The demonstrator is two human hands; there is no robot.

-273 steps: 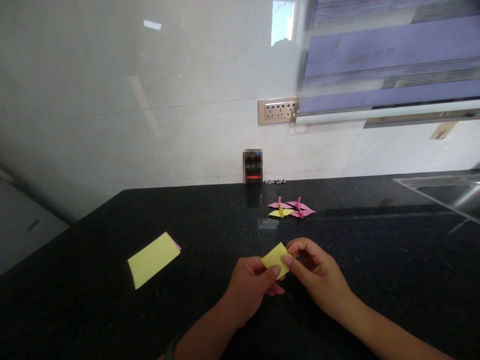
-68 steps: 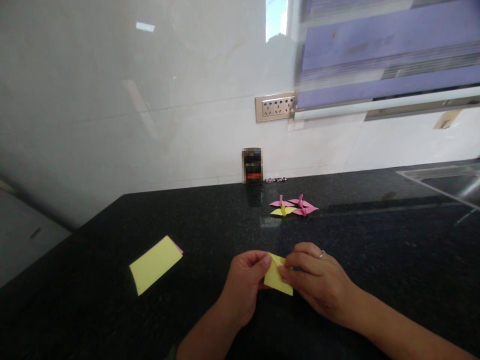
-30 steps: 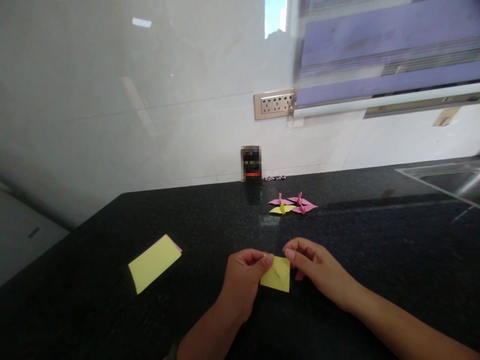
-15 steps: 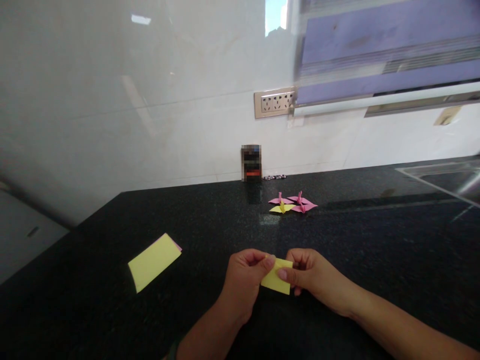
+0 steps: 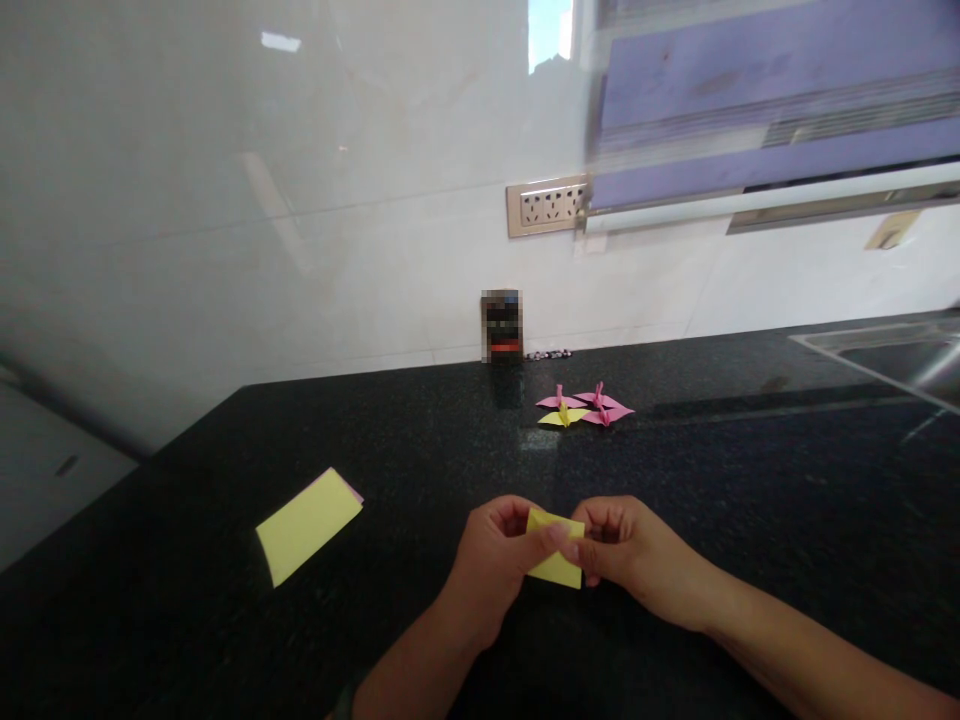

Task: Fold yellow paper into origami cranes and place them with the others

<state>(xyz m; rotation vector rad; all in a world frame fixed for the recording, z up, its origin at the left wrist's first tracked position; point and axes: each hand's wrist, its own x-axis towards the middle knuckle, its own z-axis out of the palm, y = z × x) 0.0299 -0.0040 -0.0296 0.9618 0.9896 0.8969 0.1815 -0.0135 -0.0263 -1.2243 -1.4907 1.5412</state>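
Note:
A small folded square of yellow paper (image 5: 556, 570) is held just above the dark counter between both hands. My left hand (image 5: 499, 555) pinches it from the left, the thumb lying across its upper middle. My right hand (image 5: 622, 545) grips its right edge, thumb on top, and the two thumb tips are close together. The fingers behind the paper are mostly hidden. Beyond the hands, a yellow paper crane (image 5: 564, 416) rests on the counter among several pink paper cranes (image 5: 609, 413).
To the left lies a stack of yellow paper (image 5: 309, 527) with a pink corner showing beneath. A small dark blurred object (image 5: 502, 327) leans at the wall beside a patterned strip (image 5: 550, 354). A sink or hob edge (image 5: 862, 365) is at far right. Sockets (image 5: 553, 207) are on the wall.
My left thumb has slid rightward across the paper toward my right thumb, uncovering the paper's upper left corner. The right hand has barely moved.

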